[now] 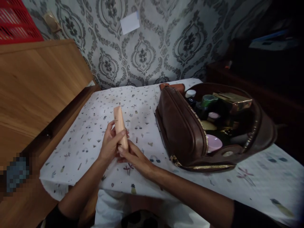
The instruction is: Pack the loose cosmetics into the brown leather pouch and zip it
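Observation:
A peach-coloured squeeze tube [119, 120], its flat end pointing away from me, is held above the patterned tablecloth. My left hand [110, 141] wraps round its left side with the thumb across the top. Against the near end press the fingers and thumb of my right hand [133, 155]. Any print on the tube is too blurred to read. To the right lies a brown leather toiletry bag [177, 123], unzipped. Inside are a gold box [237, 100], a green-lidded jar [209, 100], a pink round lid [213, 143] and a white cap [190, 93].
A white tablecloth [95, 107] with small prints covers the table. At left stands a wooden cabinet [40, 76] with a red plastic basket [17, 23] on top. Damask wallpaper [142, 53] covers the wall behind. An orange-brown item [177, 87] lies behind the bag.

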{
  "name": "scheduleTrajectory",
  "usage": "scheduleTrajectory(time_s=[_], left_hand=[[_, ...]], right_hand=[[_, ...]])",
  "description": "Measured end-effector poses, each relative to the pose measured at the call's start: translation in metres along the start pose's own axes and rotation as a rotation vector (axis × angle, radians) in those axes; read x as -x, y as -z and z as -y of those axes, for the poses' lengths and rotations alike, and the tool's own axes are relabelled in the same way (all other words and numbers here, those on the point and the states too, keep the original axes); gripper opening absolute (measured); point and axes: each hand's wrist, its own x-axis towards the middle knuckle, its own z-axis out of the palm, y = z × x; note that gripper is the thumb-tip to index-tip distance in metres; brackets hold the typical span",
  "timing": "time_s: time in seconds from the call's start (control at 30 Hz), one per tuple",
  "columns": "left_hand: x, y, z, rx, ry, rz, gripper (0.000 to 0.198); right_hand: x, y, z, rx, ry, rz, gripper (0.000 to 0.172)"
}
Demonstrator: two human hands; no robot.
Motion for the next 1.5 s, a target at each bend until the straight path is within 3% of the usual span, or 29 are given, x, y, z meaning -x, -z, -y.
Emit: scheduleTrajectory(time_s=[0.13,0.3,0.4,0.5,0.63,0.8,0.97,1.17,1.33,1.5], left_hand=[[-0.016,-0.008,-0.008,0.186,-0.061,-0.081,0.058],[-0.048,-0.003,-0.021,0.319,-0.129,-0.236,0.053],[-0.063,0.005,-0.025,0.379,-0.158,-0.293,0.050],[-0.068,0.017,-0.023,0.351,-0.209,-0.272,0.046],[-0.058,0.040,-0.017,0.059,-0.379,-0.140,0.049],[-0.033,0.067,-0.014,-0.137,-0.322,-0.077,0.039],[-0.010,0.077,-0.018,-0.170,-0.236,-0.144,0.038],[0.005,0.085,-0.025,-0.152,-0.022,-0.222,0.042],[0.018,0.088,-0.025,-0.149,0.052,-0.239,0.047],[0.029,0.086,-0.023,-0.151,-0.057,-0.273,0.047]], right_hand=[[-0.001,0.006,-0.002,-0.078,-0.101,0.081,0.076],[0.003,0.008,0.007,-0.103,-0.143,0.093,0.072],[0.003,0.010,0.010,-0.124,-0.130,0.038,0.070],[0.001,0.015,0.011,-0.144,-0.057,-0.081,0.069],[-0.003,0.025,0.013,-0.119,0.058,-0.247,0.068],[-0.005,0.033,0.010,-0.001,0.129,-0.350,0.058],[0.003,0.032,0.013,0.237,0.261,-0.290,0.045],[0.012,0.030,0.023,0.470,0.467,-0.180,0.042],[0.010,0.032,0.018,0.478,0.420,-0.203,0.043],[0.002,0.031,0.014,0.343,0.221,-0.200,0.044]])
